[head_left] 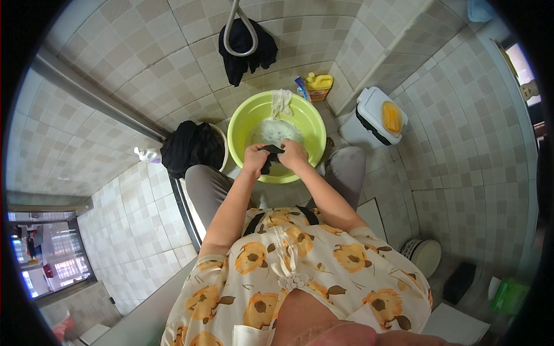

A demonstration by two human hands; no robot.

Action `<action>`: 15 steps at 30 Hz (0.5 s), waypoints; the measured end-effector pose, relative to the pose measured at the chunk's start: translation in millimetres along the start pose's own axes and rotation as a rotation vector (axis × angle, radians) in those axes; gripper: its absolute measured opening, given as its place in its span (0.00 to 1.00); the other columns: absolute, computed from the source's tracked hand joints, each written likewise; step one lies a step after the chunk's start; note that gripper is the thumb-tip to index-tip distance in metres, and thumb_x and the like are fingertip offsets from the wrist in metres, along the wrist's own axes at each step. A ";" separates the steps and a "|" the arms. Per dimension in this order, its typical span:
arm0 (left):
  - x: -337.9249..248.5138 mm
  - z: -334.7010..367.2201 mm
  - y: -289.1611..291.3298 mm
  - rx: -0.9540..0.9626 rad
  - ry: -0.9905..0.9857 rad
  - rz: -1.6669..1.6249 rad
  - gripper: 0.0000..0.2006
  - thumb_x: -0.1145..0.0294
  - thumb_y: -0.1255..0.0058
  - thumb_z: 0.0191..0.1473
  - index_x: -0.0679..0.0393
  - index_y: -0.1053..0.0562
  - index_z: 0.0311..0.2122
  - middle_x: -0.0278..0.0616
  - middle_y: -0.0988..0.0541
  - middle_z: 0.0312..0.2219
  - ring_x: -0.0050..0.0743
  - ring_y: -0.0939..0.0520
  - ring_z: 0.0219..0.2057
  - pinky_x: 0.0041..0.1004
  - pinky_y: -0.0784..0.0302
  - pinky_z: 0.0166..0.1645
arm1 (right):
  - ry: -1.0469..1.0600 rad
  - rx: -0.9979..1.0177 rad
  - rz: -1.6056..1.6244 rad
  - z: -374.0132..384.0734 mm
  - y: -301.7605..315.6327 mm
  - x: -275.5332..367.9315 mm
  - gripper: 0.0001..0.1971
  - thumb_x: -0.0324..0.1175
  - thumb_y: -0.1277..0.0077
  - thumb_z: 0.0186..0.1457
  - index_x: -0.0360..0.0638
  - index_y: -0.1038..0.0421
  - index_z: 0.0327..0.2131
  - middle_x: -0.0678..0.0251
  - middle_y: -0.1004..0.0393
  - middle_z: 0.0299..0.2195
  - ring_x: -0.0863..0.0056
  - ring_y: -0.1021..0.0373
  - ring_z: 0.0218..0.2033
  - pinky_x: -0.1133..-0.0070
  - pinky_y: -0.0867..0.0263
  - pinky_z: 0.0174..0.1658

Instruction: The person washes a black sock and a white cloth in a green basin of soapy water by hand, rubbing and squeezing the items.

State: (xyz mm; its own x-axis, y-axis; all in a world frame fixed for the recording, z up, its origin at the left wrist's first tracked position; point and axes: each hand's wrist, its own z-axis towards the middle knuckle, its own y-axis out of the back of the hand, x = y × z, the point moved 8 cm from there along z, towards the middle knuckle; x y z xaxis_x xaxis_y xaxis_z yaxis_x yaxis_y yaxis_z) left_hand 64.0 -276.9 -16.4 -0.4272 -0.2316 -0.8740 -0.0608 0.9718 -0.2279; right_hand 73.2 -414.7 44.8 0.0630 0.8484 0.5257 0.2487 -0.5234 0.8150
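A small black cloth (272,149) is stretched between my two hands over the near part of a yellow-green basin (235,134); its kind I cannot make out. My left hand (254,159) pinches one end, and my right hand (294,153) grips the other. Part of the cloth hangs down below my left fingers. Foamy water (274,132) fills the bottom of the basin. Over the far rim drapes a pale, wet-looking cloth (281,102). My knees are on either side of the basin.
Left of the basin, dark clothes (193,147) heap over a white tub (223,151), beside a white bottle (148,154). Behind stand a yellow jug (318,85) and a blue tube (302,86). A white lidded bin (369,118) is at right. A shower hose (232,36) hangs before black cloth (262,53).
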 end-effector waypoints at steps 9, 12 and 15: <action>4.7 -12.9 -17.8 0.164 0.150 -0.032 0.14 0.77 0.46 0.43 0.66 0.29 0.39 0.43 0.23 0.29 0.30 0.21 0.28 0.26 0.24 0.34 | -0.117 0.147 0.590 19.3 -21.2 -37.4 0.14 0.26 0.52 0.46 0.40 0.29 0.40 0.61 0.27 0.31 0.74 0.30 0.29 0.78 0.32 0.28; -9.4 3.2 20.9 -0.265 -0.156 0.627 0.05 0.79 0.48 0.42 0.62 0.30 0.28 0.41 0.23 0.22 0.29 0.23 0.22 0.24 0.30 0.26 | 0.031 0.163 1.002 2.6 -19.1 -8.0 0.13 0.26 0.53 0.48 0.39 0.30 0.40 0.65 0.28 0.30 0.79 0.31 0.28 0.80 0.33 0.26; -11.6 8.2 17.8 -0.122 -0.146 0.119 0.04 0.81 0.52 0.45 0.63 0.28 0.30 0.40 0.23 0.25 0.27 0.23 0.23 0.22 0.29 0.27 | 0.050 0.340 1.424 -1.5 -12.9 13.6 0.13 0.29 0.53 0.51 0.39 0.31 0.41 0.68 0.28 0.32 0.79 0.30 0.30 0.80 0.32 0.29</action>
State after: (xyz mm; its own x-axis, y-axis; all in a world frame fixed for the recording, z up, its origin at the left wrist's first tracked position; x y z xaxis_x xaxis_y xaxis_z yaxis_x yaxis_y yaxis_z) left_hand 75.3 -257.3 -13.9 -0.3031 -0.1099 -0.9466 -0.1305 0.9888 -0.0730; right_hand 69.4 -396.5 41.8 0.4141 -0.3655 0.8336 0.2180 -0.8494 -0.4807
